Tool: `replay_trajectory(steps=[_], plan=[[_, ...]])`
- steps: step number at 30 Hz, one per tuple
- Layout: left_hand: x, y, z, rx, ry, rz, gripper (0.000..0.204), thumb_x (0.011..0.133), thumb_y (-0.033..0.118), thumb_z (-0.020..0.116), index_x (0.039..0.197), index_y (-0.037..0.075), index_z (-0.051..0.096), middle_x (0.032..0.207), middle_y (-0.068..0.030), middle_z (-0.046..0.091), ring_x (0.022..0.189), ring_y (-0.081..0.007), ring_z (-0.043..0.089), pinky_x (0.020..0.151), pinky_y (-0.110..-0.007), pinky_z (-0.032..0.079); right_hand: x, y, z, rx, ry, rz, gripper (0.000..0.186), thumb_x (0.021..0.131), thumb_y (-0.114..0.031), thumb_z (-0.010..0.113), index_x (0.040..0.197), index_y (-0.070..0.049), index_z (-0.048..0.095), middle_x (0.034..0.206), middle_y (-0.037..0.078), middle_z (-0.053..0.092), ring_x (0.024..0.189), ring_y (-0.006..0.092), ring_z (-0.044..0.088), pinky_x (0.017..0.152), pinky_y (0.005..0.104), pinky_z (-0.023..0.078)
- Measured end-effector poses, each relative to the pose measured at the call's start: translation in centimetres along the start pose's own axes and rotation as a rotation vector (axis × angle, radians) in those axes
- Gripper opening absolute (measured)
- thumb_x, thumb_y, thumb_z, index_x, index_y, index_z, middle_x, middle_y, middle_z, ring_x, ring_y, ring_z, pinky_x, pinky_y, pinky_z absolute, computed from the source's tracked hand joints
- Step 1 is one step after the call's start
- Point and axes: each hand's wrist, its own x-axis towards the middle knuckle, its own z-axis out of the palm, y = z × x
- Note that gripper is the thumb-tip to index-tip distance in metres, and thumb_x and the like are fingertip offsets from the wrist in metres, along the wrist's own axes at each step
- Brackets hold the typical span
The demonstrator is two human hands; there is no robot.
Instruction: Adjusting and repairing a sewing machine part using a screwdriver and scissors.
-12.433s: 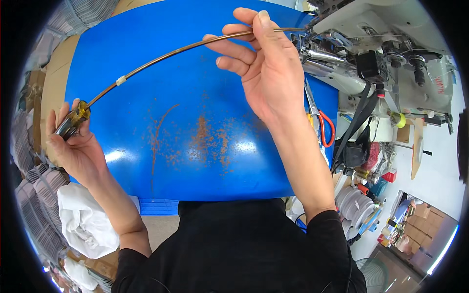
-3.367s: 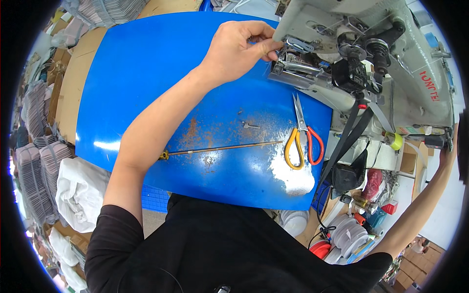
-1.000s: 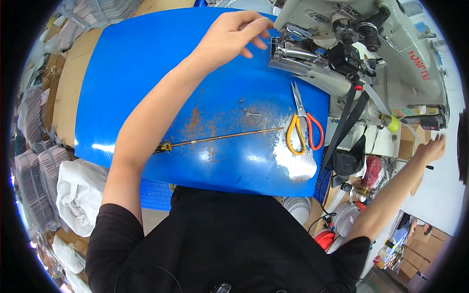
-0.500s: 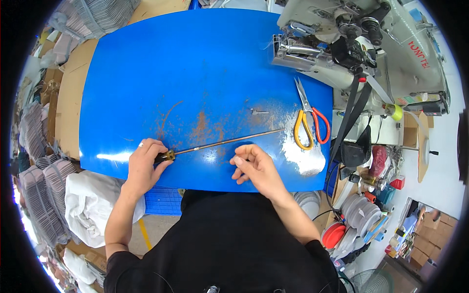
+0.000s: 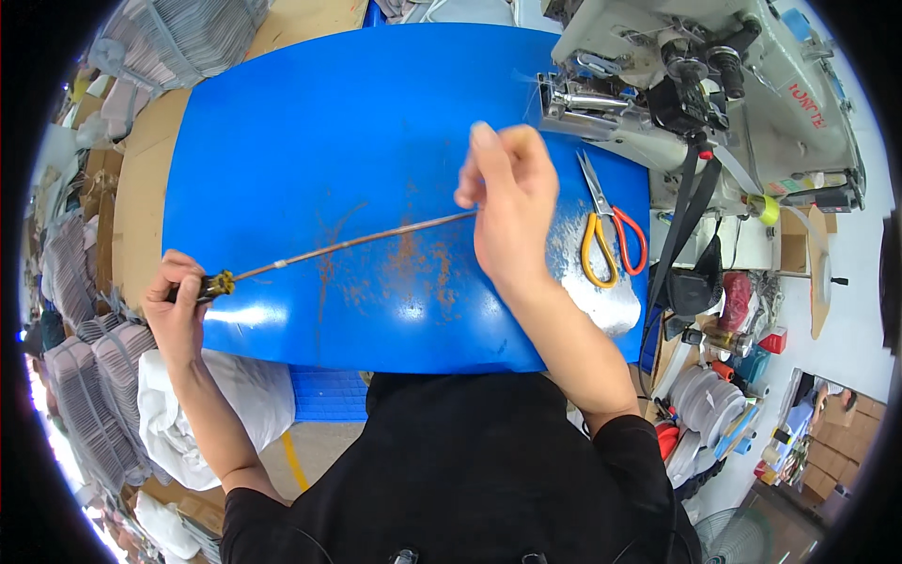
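Note:
Gripped in my left hand (image 5: 178, 301), at the blue table's left, is a screwdriver's dark and yellow handle (image 5: 214, 287). Its long, thin metal shaft (image 5: 366, 240) slants up to the right and passes out of sight behind my right hand (image 5: 507, 202). That hand is raised with bent fingers, blurred, so I cannot tell whether it grips the shaft. Scissors (image 5: 598, 256) with yellow and red handles lie beside it on the blue tabletop (image 5: 338, 113), near a pale worn patch and scattered brown stains.
A sewing machine (image 5: 686, 85) fills the upper right, black straps (image 5: 686, 207) hanging from it. Stacked grey bundles (image 5: 89, 404) and a white sack (image 5: 216, 423) sit at the left. Spools (image 5: 705, 414) and clutter lie lower right, beside a fan (image 5: 728, 536).
Since half a second ago, my left hand has moved left with the screwdriver and my right hand has risen to its shaft. Earlier, both hands were at the machine while the screwdriver lay down.

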Motion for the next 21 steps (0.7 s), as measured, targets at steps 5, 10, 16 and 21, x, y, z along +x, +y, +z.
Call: replay_trajectory(steps=[5, 10, 16, 21], plan=[[2.7, -1.3, -0.8, -0.105, 0.151, -0.016, 0.012, 0.101, 0.013, 0.067, 0.093, 0.005, 0.065, 0.096, -0.0050, 0.060, 0.062, -0.0037, 0.051, 0.043, -0.016, 0.037, -1.7, 0.0, 1.8, -0.002, -0.055, 0.143, 0.018, 0.102, -0.020, 0.066, 0.106, -0.006, 0.054, 0.094, 0.009, 0.066, 0.072, 0.0119, 0.062, 0.060, 0.0264, 0.051], [5.8, -1.7, -0.2, -0.211, 0.158, -0.138, 0.012, 0.103, 0.016, 0.064, 0.098, 0.005, 0.063, 0.091, -0.0037, 0.063, 0.055, -0.0040, 0.050, 0.040, -0.017, 0.036, 2.6, 0.0, 2.1, 0.167, -0.269, 0.296, 0.033, 0.107, -0.034, 0.058, 0.121, -0.004, 0.060, 0.108, 0.008, 0.067, 0.090, 0.0171, 0.070, 0.071, 0.0308, 0.058], [9.3, -1.0, 1.0, -0.585, 0.204, -0.156, 0.030, 0.106, 0.022, 0.060, 0.122, -0.003, 0.064, 0.101, -0.0103, 0.069, 0.082, -0.0119, 0.067, 0.066, -0.020, 0.056, 6.2, -0.9, 3.0, 0.174, -0.205, 0.209, 0.032, 0.109, -0.033, 0.052, 0.123, -0.006, 0.063, 0.107, 0.009, 0.070, 0.105, 0.0228, 0.072, 0.080, 0.0334, 0.059], [12.0, -2.0, 3.1, -0.682, 0.244, -0.064, 0.038, 0.107, 0.028, 0.058, 0.127, -0.005, 0.060, 0.100, -0.0110, 0.068, 0.084, -0.0136, 0.065, 0.071, -0.025, 0.057, 7.7, -0.9, 2.7, 0.152, -0.149, 0.099, 0.033, 0.109, -0.032, 0.053, 0.123, -0.005, 0.066, 0.108, 0.011, 0.072, 0.105, 0.0240, 0.074, 0.082, 0.0346, 0.060]])
